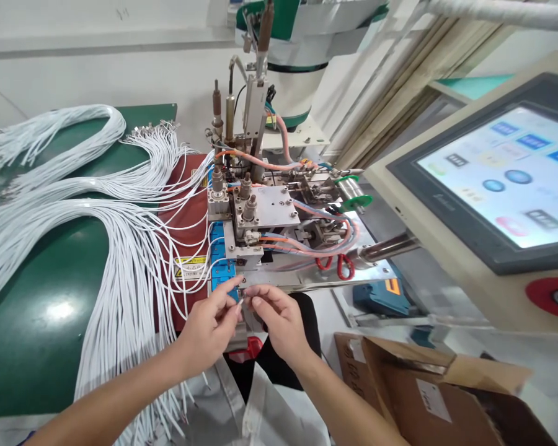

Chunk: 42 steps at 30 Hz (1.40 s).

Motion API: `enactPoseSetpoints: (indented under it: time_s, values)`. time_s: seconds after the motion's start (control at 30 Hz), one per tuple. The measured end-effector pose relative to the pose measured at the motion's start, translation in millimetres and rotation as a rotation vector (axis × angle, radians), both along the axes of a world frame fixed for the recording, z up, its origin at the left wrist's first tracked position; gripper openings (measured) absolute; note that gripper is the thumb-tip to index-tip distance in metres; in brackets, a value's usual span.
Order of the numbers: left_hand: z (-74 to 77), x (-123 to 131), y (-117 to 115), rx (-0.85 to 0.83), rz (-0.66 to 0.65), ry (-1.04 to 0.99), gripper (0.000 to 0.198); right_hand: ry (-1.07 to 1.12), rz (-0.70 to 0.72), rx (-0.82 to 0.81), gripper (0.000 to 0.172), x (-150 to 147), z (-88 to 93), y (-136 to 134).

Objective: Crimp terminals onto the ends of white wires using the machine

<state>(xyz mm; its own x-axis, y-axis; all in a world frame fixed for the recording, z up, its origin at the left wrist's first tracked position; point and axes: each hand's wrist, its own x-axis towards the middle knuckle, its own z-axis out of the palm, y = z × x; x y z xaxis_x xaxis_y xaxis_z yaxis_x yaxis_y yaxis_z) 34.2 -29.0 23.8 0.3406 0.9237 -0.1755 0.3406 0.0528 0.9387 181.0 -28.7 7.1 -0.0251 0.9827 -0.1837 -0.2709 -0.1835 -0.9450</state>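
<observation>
At the front corner of the machine, the fingers of the left hand (208,329) are pinched on a small pale piece (240,302), thumb pressed in while the index finger reaches out above it. The right hand (281,317) meets it from the other side, its thumb and index fingertips almost together at the piece; whether they grip it or only touch it cannot be told, since the piece is so small. The two hands are probably brought this close because something so fine needs steadying from both sides.

Just beyond the fingertips lies a row of blue holders (218,251), where several white wires (114,266) end, seemingly seated there to keep them spaced and facing the machine (274,207). The rest of the wires drape in bundles over the green bench (28,347), likely gathered so that single ends can be drawn out without tangling. Farther right, a spool (351,192) sits on the machine, and a touchscreen (506,167) is tilted, apparently for easy reading, above a cardboard box (395,384).
</observation>
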Motion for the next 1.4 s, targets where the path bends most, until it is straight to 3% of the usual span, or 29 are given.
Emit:
enactPoseSetpoints:
  time_s: [0.1, 0.3, 0.43, 0.7, 0.8, 0.93, 1.07, 1.17, 1.3, 1.4]
  values:
    - [-1.3, -1, 1, -0.039, 0.023, -0.045, 0.041, -0.004, -0.021, -0.006, 0.011, -2, -2.3, 2]
    - [1.0, 1, 6, -0.154, 0.083, -0.125, 0.032, -0.259, -0.088, 0.228, 0.010, -2, -11.8, -5]
    - [1.4, 2, 6, -0.230, 0.133, -0.176, 0.025, -0.308, -0.116, 0.242, 0.012, -3, -12.6, -5]
    - [-1.0, -2, 3, 0.048, 0.101, 0.079, 0.018, -0.488, -0.055, 0.334, 0.009, -8, -0.5, 2]
    - [-1.4, -2, 6, -0.052, 0.132, -0.026, 0.016, -0.437, -0.012, 0.374, 0.009, -5, -1.1, 5]
    - [-3.1, 0, 9, -0.210, 0.167, -0.173, 0.027, -0.360, -0.059, 0.327, 0.013, -6, -5.5, 4]
    - [1.9, 0, 9, -0.044, 0.136, -0.045, 0.020, -0.444, -0.139, 0.313, 0.007, -10, -3.2, 0]
    - [7.1, -2, 10, 0.056, 0.096, 0.058, 0.019, -0.489, -0.103, 0.348, 0.009, -9, 1.7, 2]
    - [5.7, -6, 14, -0.159, 0.086, -0.030, 0.018, -0.335, 0.013, 0.242, 0.010, -8, 1.7, 6]
    - [0.4, -6, 15, -0.265, 0.155, -0.166, 0.017, -0.199, -0.049, 0.124, 0.009, -11, -3.9, 5]
